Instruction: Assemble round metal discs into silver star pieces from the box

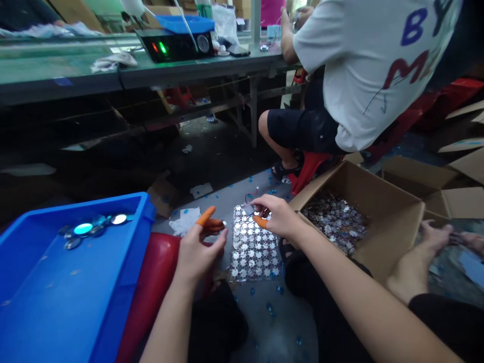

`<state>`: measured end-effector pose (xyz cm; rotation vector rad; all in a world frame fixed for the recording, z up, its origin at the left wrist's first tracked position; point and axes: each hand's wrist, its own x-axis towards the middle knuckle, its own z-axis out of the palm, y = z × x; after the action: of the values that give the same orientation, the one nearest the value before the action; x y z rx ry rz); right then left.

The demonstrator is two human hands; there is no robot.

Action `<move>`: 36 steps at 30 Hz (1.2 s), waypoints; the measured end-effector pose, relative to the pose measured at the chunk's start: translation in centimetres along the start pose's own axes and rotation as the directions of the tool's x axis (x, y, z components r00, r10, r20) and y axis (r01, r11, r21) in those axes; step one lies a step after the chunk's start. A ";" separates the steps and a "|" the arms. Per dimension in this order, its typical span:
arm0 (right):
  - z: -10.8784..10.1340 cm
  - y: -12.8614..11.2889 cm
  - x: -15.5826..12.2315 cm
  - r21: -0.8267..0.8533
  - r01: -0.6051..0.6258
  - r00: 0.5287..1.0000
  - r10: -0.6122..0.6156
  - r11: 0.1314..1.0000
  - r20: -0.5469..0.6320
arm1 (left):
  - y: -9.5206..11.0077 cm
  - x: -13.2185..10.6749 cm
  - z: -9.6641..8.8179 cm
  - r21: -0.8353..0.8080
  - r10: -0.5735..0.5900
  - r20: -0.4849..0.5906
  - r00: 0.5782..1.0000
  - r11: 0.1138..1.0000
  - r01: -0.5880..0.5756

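Note:
My left hand (202,242) has orange finger cots on. Its thumb and fingertips are closed around a small whitish piece (224,224), too small to name. To the right, my right hand (276,217), also with an orange cot, pinches a small flat silvery piece with thin wires (248,208). A red wire runs up from it to a tiny white connector. Just below both hands, a sheet of shiny silver scalloped discs (255,249) in rows lies low between my legs. My right hand is above its upper edge.
Left stands a blue plastic tub (75,272) with several round shiny parts, beside a red stool (161,257). An open cardboard box (391,206) of silvery pieces is on the right. A co-worker (363,65) sits at the long bench (151,75). Another person's hand (434,234) shows far right.

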<state>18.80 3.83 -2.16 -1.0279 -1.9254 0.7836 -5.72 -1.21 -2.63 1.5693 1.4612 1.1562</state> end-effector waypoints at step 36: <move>2.1 -2.3 0.4 0.554 -0.319 0.944 0.306 0.769 0.119 | 0.9 -0.4 2.6 -0.102 0.230 -0.014 0.973 0.968 -0.230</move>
<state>16.02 2.72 -1.17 -0.9619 -1.3942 1.4622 -2.93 -1.51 -2.85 1.6982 1.2230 1.3436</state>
